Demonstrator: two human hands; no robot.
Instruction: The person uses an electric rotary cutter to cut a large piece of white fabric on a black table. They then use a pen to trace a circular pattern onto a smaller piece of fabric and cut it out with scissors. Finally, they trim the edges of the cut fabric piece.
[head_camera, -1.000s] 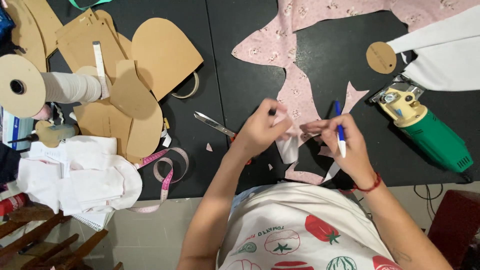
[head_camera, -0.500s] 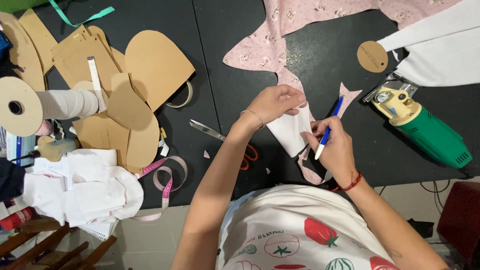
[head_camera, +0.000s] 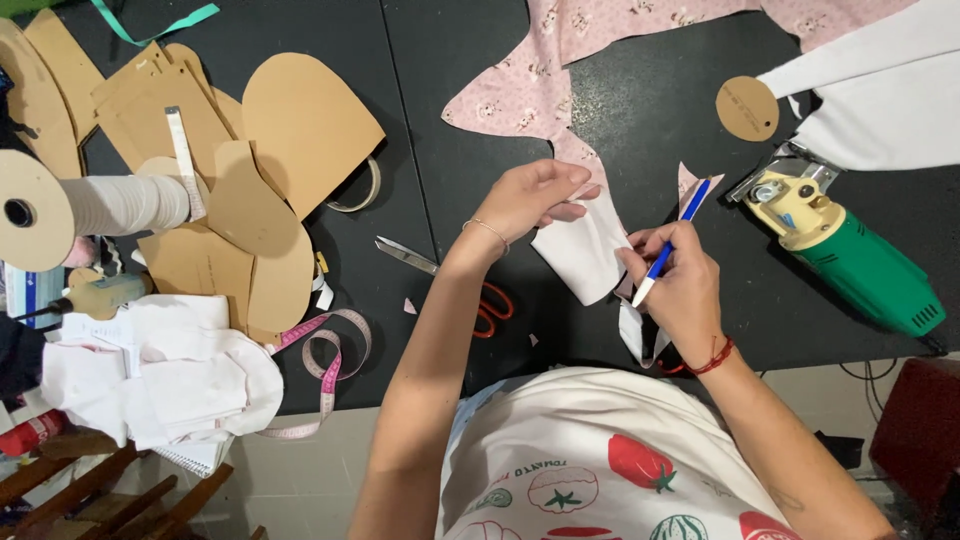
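The left hand (head_camera: 535, 200) has lifted the white fabric piece (head_camera: 585, 250) clear, pinching its top; the right hand (head_camera: 680, 285) grips a blue pen (head_camera: 672, 240). The forearm partly hides the scissors (head_camera: 440, 275).

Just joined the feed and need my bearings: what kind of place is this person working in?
Most likely a sewing or garment-cutting workshop. Brown card pattern pieces lie on the black table, with a pink tape measure, scissors and a green electric fabric cutter beside cut pink fabric.
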